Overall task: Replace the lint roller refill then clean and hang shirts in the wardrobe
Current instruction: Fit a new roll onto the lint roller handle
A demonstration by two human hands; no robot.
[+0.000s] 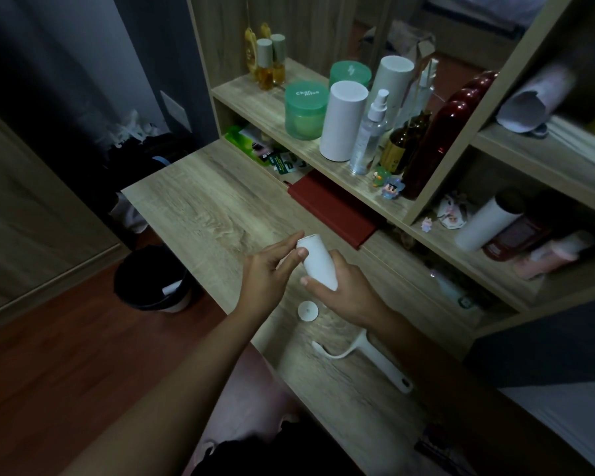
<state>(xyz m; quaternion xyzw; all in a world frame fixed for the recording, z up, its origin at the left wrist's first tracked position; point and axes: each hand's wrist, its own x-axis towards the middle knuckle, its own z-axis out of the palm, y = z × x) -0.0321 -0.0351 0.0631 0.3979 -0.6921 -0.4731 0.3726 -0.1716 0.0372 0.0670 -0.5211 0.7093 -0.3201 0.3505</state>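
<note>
A white lint roller refill [318, 261] is held tilted above the wooden desk [200, 207]. My right hand [344, 292] grips its lower end. My left hand [272, 269] pinches its upper end with thumb and fingers. Below them on the desk lie a small round white cap [308, 311] and the white lint roller handle [371, 359], which has no roll on it. No shirts are in view.
A black waste bin [152, 280] stands on the floor left of the desk. Shelves behind the desk hold a white cylinder [342, 120], a green jar [304, 109], bottles and another white roll [488, 223]. A dark red book [334, 209] lies under the shelf.
</note>
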